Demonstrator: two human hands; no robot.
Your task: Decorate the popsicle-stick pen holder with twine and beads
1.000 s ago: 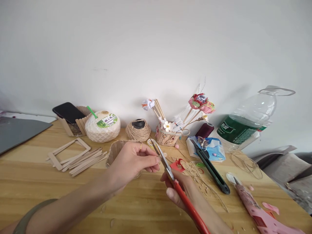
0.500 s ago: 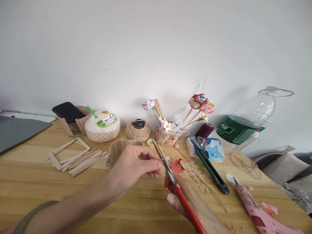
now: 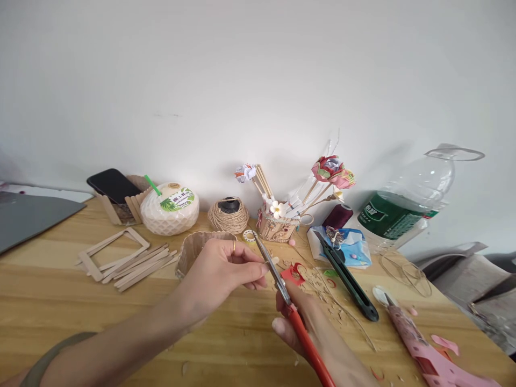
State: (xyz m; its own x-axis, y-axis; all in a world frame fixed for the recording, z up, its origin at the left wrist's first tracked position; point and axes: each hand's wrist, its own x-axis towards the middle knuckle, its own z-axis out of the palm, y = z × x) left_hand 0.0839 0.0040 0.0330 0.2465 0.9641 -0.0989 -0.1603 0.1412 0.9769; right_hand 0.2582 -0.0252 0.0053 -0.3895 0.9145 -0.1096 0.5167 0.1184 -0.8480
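Note:
My right hand (image 3: 304,317) is wrapped round the red handles of a pair of scissors (image 3: 277,277), whose blades point up and away, nearly closed. My left hand (image 3: 229,266), wearing a ring, pinches thumb and fingers together right beside the blades. What it holds is too small to make out; a small pale scrap (image 3: 274,260) shows just past the blades. Behind the left hand stands an open woven-looking container (image 3: 187,252), partly hidden by it. Red paper scraps (image 3: 294,273) lie beyond the scissors among fine shavings.
Craft sticks (image 3: 141,269) and a stick frame (image 3: 92,263) lie left. A wrapped coconut (image 3: 169,215), twine ball (image 3: 228,215) and flower-filled basket (image 3: 278,226) line the wall. Rightward are a utility knife (image 3: 350,285), pink glue gun (image 3: 427,349) and cut plastic bottle (image 3: 395,215).
The scissor blades have come together from a wider gap beside the left fingertips. The scissors have shifted slightly left at the handles. My left hand stays nearly in place.

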